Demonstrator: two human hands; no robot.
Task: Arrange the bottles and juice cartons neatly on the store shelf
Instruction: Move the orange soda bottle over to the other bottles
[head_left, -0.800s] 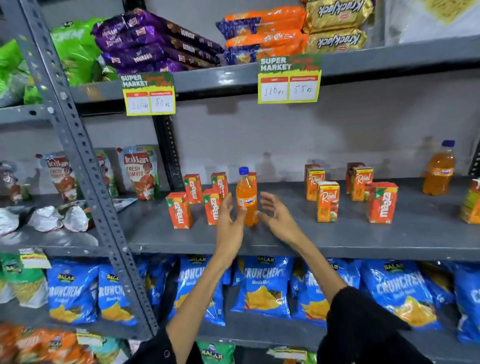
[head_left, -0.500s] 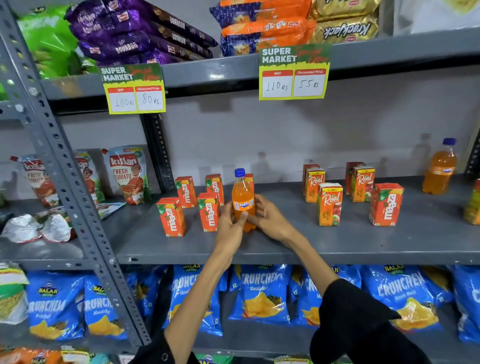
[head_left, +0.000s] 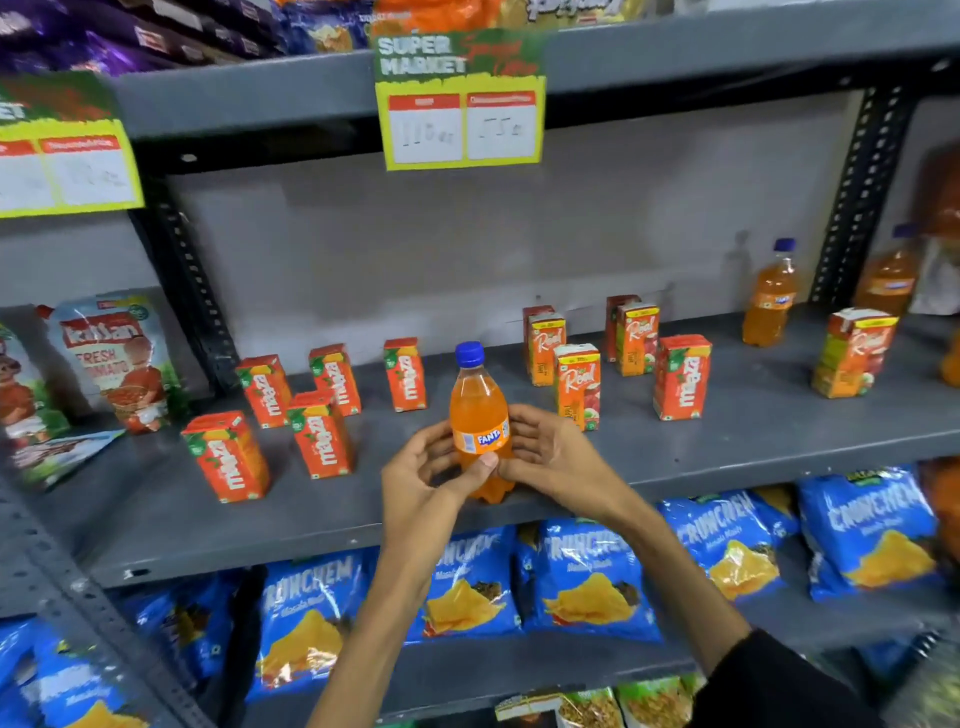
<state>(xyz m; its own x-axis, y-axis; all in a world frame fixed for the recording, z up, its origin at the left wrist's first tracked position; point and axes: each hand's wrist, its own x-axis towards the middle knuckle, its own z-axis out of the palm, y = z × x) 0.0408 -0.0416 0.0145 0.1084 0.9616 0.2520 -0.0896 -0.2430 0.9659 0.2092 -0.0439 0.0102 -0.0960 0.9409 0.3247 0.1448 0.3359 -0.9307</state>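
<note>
Both hands are on one orange Fanta bottle (head_left: 479, 415), which stands upright near the front edge of the grey middle shelf (head_left: 753, 441), roughly midway between two loose groups of cartons. The left hand (head_left: 423, 475) cups its lower left side, the thumb laid across the front just below the label, while the right hand (head_left: 545, 452) wraps the other side; the fingers (head_left: 522, 423) of that hand curl round the label band, so the bottle is pinched between the two palms rather than lifted clear, though whether its base rests fully on the shelf cannot be told. The step in hand looks like placing or squaring up this bottle. To the left stand five Maaza cartons (head_left: 322, 434) in a ragged cluster; to the right, several Real cartons (head_left: 576, 387) and one stray Maaza carton (head_left: 681, 376) sit unevenly. Two more orange bottles (head_left: 769, 296) stand far off at the right end by the upright post, well apart from this one. The next move probably calls for carrying or sliding the held bottle towards those two so the bottles form one row, keeping it upright and clear of the Real cartons in between; the cartons then need sorting by brand and lining up.
</note>
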